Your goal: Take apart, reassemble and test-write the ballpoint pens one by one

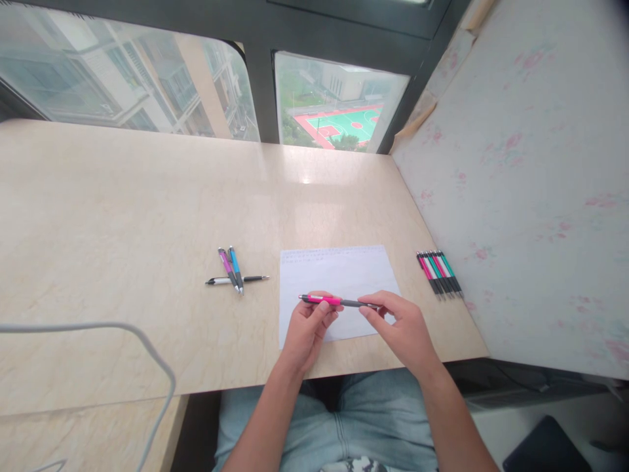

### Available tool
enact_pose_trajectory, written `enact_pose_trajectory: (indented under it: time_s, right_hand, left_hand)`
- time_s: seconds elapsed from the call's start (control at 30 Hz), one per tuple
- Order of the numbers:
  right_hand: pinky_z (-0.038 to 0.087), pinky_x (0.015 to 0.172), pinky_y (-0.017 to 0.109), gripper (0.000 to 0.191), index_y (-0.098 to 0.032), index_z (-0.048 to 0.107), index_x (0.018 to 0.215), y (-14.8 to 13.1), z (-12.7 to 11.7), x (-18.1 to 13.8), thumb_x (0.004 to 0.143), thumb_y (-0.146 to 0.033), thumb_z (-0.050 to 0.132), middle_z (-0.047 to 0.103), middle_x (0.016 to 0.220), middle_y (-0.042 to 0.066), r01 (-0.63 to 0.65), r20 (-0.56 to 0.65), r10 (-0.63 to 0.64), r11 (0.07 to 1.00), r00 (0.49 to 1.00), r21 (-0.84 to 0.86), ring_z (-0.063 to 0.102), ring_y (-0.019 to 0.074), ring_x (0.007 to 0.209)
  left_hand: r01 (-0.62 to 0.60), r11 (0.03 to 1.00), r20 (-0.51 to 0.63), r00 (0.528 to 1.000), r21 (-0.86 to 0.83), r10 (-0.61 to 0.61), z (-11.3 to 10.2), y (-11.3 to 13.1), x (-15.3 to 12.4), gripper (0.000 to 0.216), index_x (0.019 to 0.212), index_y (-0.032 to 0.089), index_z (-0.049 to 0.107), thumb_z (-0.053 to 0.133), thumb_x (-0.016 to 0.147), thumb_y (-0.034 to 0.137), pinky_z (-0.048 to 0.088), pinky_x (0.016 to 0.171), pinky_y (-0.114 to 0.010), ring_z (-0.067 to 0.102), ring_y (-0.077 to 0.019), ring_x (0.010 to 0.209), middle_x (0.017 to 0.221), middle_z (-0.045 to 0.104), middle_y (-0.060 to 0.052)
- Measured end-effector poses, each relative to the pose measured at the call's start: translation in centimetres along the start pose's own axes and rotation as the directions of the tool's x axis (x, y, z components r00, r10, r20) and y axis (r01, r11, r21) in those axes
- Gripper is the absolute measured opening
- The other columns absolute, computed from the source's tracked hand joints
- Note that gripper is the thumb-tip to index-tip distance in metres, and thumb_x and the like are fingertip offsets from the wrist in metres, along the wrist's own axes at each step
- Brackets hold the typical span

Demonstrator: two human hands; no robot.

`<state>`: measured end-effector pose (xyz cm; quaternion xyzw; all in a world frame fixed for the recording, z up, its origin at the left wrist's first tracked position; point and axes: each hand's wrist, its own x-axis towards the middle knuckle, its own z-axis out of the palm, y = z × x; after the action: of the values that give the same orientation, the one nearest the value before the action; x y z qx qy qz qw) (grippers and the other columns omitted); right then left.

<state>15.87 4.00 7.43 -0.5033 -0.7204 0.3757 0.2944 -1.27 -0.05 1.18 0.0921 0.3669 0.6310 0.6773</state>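
Between my two hands a pink ballpoint pen with a dark grip lies sideways above a sheet of paper. My left hand is closed around its pink barrel near the clicker end. With thumb and fingertips, my right hand pinches the tip end, which the fingers partly hide. Rows of small handwriting run along the top of the sheet. Left of the paper, a purple pen and a blue pen lie across a black and silver pen.
Several pink and green pens lie side by side on the right, near the patterned wall. A grey cable loops over the left front of the marbled tabletop. Windows stand behind.
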Motion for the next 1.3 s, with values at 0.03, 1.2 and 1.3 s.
enact_pose_trajectory:
  time_s: [0.03,1.2,1.3]
  right_hand:
    - [0.051,0.065,0.030,0.017,-0.024,0.072,0.089,-0.04,-0.06,0.01,0.088,-0.036,0.060,0.072,0.086,0.004,0.002,0.006,-0.002,1.000,1.000,-0.005,0.061,0.0179,0.071]
    - [0.037,0.055,0.027,0.043,-0.021,0.053,0.061,0.31,0.16,-0.28,0.098,-0.039,0.041,0.051,0.055,-0.001,0.008,0.023,-0.005,0.991,1.000,-0.136,0.049,0.0132,0.053]
    - [0.040,0.056,0.027,0.036,-0.020,0.059,0.071,0.41,0.31,-0.25,0.098,-0.040,0.043,0.058,0.064,0.000,-0.006,0.038,0.009,0.997,0.999,-0.083,0.055,0.0144,0.060]
  left_hand:
    - [-0.001,1.000,0.002,1.000,0.006,0.001,0.01,0.00,-0.01,0.020,0.090,0.015,0.070,0.078,0.075,0.026,0.050,0.074,-0.022,0.066,-0.0130,0.081,0.089,0.071,-0.006]
    - [-0.037,0.997,0.007,0.999,0.064,0.036,0.12,-0.08,-0.12,0.017,0.088,0.014,0.072,0.076,0.076,0.025,0.050,0.075,-0.021,0.064,-0.0124,0.081,0.088,0.070,-0.005]
    - [-0.038,0.997,-0.004,0.999,0.066,0.038,0.19,-0.06,-0.12,0.018,0.089,0.015,0.072,0.076,0.076,0.026,0.050,0.075,-0.021,0.064,-0.0124,0.082,0.088,0.070,-0.005]
